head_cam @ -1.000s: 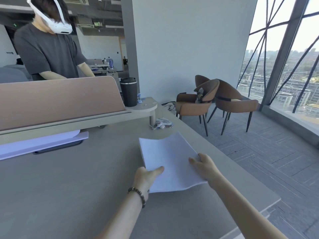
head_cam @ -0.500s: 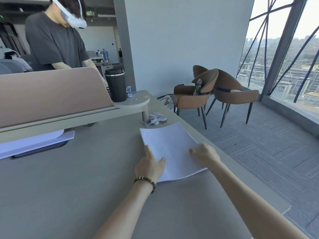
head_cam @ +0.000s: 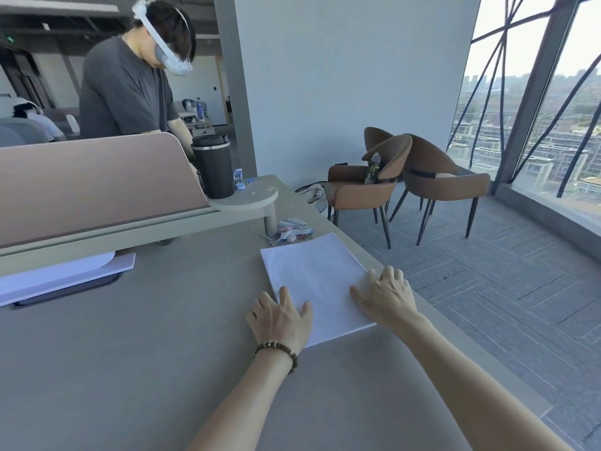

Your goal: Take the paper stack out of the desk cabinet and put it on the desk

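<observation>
The white paper stack (head_cam: pixel 313 275) lies flat on the grey desk (head_cam: pixel 130 353), close to the desk's right edge. My left hand (head_cam: pixel 281 317) rests palm down on the stack's near left corner, fingers spread. My right hand (head_cam: pixel 385 296) lies flat on the stack's right side, fingers apart. Neither hand grips the paper. The desk cabinet is out of view.
A pile of small clips and packets (head_cam: pixel 291 231) lies just beyond the stack. A black tumbler (head_cam: pixel 213 170) stands on a raised shelf (head_cam: pixel 250 201) beside a pink divider (head_cam: pixel 91 187). Another person (head_cam: pixel 130 83) stands behind it. Brown chairs (head_cam: pixel 403 183) stand right of the desk.
The stack was held slightly curled and lifted by both hands; now it lies flat on the desk. My left hand turned palm down onto it, and both hands flattened.
</observation>
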`<state>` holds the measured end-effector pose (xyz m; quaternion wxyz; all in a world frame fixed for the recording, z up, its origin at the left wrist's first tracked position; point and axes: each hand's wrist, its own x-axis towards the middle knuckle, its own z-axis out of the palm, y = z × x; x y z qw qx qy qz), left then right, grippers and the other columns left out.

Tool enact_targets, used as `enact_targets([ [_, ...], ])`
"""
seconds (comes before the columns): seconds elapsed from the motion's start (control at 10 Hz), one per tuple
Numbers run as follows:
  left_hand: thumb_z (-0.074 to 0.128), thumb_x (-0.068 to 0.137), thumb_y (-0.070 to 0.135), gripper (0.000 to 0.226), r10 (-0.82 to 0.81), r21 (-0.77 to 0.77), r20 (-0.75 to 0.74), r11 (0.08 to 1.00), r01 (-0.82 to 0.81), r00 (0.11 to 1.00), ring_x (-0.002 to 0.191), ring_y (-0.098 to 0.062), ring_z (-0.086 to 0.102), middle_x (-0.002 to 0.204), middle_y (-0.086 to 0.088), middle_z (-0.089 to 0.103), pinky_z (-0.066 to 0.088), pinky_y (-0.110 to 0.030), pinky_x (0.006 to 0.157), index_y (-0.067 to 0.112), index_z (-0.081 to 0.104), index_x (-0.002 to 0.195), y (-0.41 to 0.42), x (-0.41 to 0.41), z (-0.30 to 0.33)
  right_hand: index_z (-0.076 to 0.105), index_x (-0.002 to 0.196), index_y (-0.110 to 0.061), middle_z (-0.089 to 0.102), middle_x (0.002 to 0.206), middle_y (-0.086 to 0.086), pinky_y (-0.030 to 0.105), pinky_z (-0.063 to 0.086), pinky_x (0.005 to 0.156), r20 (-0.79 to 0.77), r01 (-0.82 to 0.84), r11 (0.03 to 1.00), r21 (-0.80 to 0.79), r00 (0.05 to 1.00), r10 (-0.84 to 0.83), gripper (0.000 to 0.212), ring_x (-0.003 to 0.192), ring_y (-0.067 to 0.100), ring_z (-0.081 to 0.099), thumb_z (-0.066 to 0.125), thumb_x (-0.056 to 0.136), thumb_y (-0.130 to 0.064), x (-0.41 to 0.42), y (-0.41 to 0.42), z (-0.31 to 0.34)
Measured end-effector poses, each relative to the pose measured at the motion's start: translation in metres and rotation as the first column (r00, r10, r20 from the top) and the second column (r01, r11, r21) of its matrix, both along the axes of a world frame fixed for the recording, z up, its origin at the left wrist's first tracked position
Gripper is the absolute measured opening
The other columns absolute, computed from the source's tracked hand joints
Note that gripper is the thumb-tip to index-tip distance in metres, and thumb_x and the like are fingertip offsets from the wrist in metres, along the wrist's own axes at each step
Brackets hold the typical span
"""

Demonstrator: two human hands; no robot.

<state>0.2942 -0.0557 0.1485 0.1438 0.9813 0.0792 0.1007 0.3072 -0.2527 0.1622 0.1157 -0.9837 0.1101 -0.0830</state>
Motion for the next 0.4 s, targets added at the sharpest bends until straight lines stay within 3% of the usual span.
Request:
enact_targets([
  [0.3, 0.048, 0.082, 0.068, 0.072, -0.073, -0.131, 0.003, 0.989, 0.073, 0.997, 0.115, -0.029, 0.048, 0.119, -0.007, 0.048, 0.038, -0.040, 0.097, 0.024, 0.042, 0.138, 0.015, -0.022, 0.012, 0.053, 0.121, -0.011, 0.050, 0.125, 0.014, 0.040, 0.040, 0.098, 0.006, -0.003, 1.000, 0.004, 1.000, 0.003, 0.060, 0.119, 0.033, 0.045, 0.041, 0.091, -0.061, -0.021, -0.002, 0.021],
  [0.4, 0.054, 0.083, 0.060, 0.064, -0.162, -0.123, 0.135, 0.976, 0.179, 0.977, 0.120, -0.027, 0.043, 0.124, -0.006, 0.048, 0.039, -0.037, 0.099, 0.019, 0.046, 0.132, 0.025, -0.031, 0.022, 0.064, 0.117, -0.014, 0.053, 0.123, 0.013, 0.041, 0.040, 0.097, 0.088, -0.030, 0.996, 0.080, 0.996, 0.023, 0.050, 0.117, 0.031, 0.046, 0.039, 0.096, -0.052, -0.034, 0.001, 0.034],
])
